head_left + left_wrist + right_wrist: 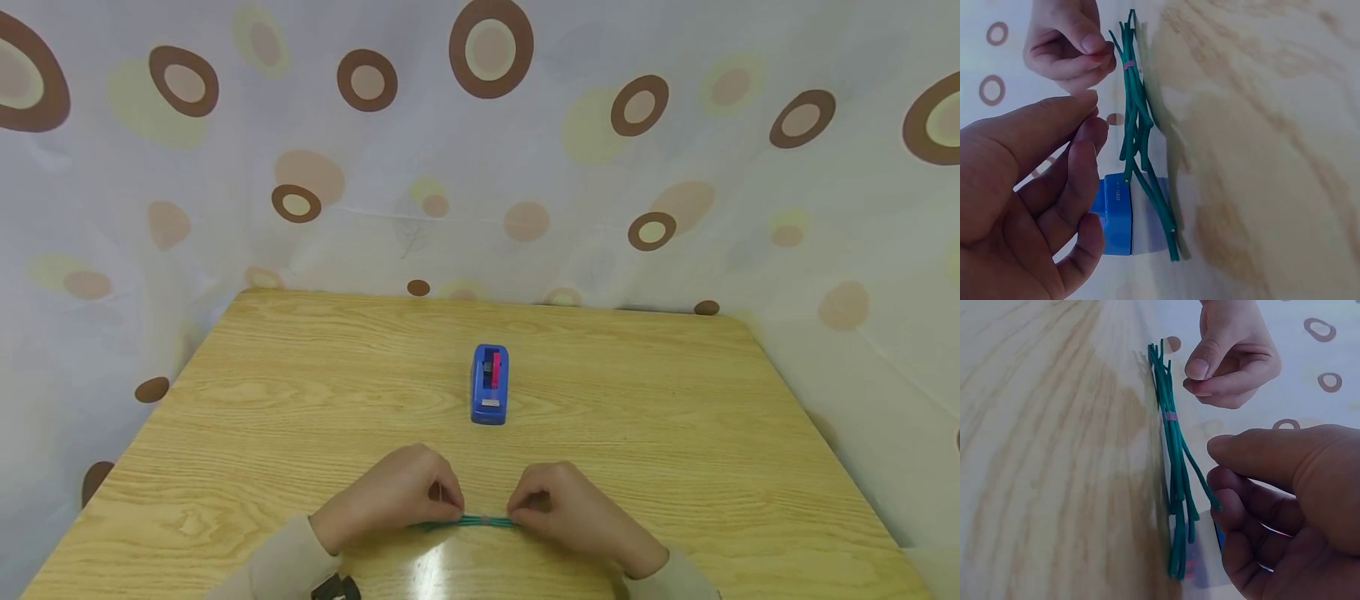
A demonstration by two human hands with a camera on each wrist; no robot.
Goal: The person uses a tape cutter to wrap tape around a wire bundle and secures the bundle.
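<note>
On the table lies a bundle of thin green sticks [474, 521], bound near its middle with a narrow pinkish band [1171, 416]. My left hand [408, 487] is over the bundle's left part in the head view. Its thumb and index fingertips are close together, and a gap separates them from the sticks in the left wrist view [1047, 187]. Over the right part is my right hand [566, 504]. In the right wrist view its thumb and index finger are apart, and one stick's end comes up by the index fingertip; whether they touch, I cannot tell.
Beyond the hands stands a blue tape dispenser [490, 385] with a pink-red roll core. The wooden table [337, 375] ends at the back and sides against a curtain [480, 167] patterned with circles. A dark object [335, 587] shows at my left sleeve.
</note>
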